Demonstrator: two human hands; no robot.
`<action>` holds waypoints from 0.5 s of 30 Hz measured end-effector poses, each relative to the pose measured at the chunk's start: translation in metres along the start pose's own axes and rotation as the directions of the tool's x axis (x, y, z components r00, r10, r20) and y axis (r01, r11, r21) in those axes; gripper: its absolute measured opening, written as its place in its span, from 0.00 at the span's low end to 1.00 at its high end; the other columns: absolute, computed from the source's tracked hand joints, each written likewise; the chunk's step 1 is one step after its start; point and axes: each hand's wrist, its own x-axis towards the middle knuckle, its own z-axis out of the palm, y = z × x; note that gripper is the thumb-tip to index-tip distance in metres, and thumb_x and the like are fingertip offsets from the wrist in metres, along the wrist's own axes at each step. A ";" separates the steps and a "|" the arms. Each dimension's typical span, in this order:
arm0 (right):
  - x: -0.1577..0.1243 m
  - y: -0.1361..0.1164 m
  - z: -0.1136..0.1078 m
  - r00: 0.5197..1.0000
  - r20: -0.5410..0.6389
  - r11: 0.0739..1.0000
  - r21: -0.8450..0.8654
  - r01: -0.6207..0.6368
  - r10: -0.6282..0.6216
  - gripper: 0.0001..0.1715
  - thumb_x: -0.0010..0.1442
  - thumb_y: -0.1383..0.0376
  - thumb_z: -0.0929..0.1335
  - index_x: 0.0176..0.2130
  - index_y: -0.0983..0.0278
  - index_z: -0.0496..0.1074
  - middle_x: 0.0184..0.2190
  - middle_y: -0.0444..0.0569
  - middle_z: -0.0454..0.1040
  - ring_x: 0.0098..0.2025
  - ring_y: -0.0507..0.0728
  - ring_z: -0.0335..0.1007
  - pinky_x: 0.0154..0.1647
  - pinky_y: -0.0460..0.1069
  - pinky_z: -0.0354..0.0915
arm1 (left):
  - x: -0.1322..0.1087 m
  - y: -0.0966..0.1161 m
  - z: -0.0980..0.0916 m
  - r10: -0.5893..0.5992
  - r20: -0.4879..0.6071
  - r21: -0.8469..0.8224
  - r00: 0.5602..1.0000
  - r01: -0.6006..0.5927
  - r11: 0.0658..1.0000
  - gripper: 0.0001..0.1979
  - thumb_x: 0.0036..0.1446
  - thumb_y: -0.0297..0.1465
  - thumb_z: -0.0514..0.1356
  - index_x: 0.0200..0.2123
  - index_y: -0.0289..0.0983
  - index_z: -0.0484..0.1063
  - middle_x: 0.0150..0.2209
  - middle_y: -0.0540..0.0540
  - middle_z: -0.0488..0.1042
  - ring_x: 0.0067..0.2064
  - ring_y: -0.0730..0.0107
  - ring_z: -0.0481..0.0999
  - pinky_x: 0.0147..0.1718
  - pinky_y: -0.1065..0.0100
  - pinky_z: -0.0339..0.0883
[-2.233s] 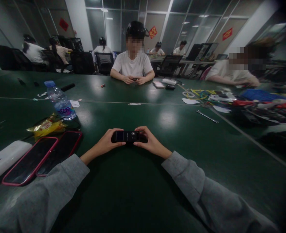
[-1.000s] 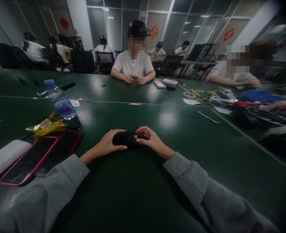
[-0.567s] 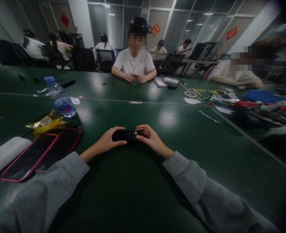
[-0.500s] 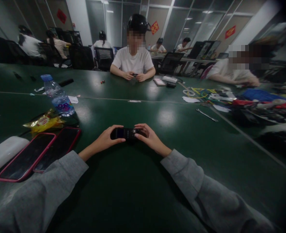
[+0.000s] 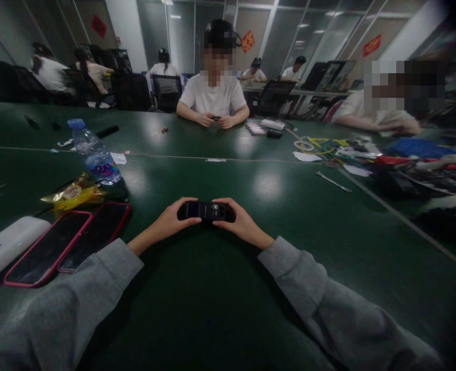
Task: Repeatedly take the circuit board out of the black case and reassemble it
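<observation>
A small black device [image 5: 206,210] with a dark screen on its left part lies level between my hands, over the green table [image 5: 212,288]. My left hand [image 5: 173,216] grips its left end, thumb along the near edge and fingers on the far edge. Its right end is held the same way by my right hand [image 5: 240,219]. Whether the device touches the tabletop I cannot tell.
To the left are two red-edged phones [image 5: 50,250], a white device [image 5: 9,247], a yellow packet [image 5: 73,195] and a plastic bottle [image 5: 96,154]. A wrench [image 5: 333,182] and piled cables [image 5: 324,146] lie at right. A person [image 5: 212,98] sits opposite.
My right fingers have shifted on the device, from lying partly over its top to gripping its far edge. The view has moved slightly.
</observation>
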 end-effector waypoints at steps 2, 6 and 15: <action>0.000 0.000 0.001 1.000 -0.009 1.000 -0.025 0.006 -0.006 0.30 0.55 0.66 0.73 0.55 0.55 0.63 0.52 0.48 0.68 0.55 0.59 0.66 0.59 0.61 0.63 | 0.000 0.000 0.000 -0.003 -0.001 0.000 1.000 0.003 1.000 0.29 0.53 0.41 0.63 0.57 0.43 0.62 0.56 0.40 0.68 0.55 0.54 0.70 0.52 0.49 0.65; -0.001 0.000 0.002 1.000 -0.025 0.995 -0.099 0.009 -0.011 0.30 0.56 0.67 0.72 0.56 0.55 0.63 0.53 0.48 0.67 0.56 0.60 0.65 0.59 0.61 0.62 | 0.000 0.000 -0.001 0.005 0.005 0.010 1.000 -0.005 1.000 0.31 0.50 0.39 0.66 0.57 0.42 0.62 0.57 0.40 0.67 0.56 0.53 0.69 0.53 0.48 0.64; -0.001 0.002 0.001 0.999 -0.024 0.996 -0.082 -0.031 0.029 0.30 0.57 0.66 0.71 0.57 0.55 0.61 0.53 0.49 0.67 0.56 0.59 0.66 0.59 0.62 0.63 | 0.001 -0.007 0.000 0.054 0.010 -0.045 0.998 -0.054 0.998 0.29 0.54 0.35 0.64 0.58 0.42 0.61 0.56 0.40 0.68 0.58 0.54 0.68 0.56 0.45 0.60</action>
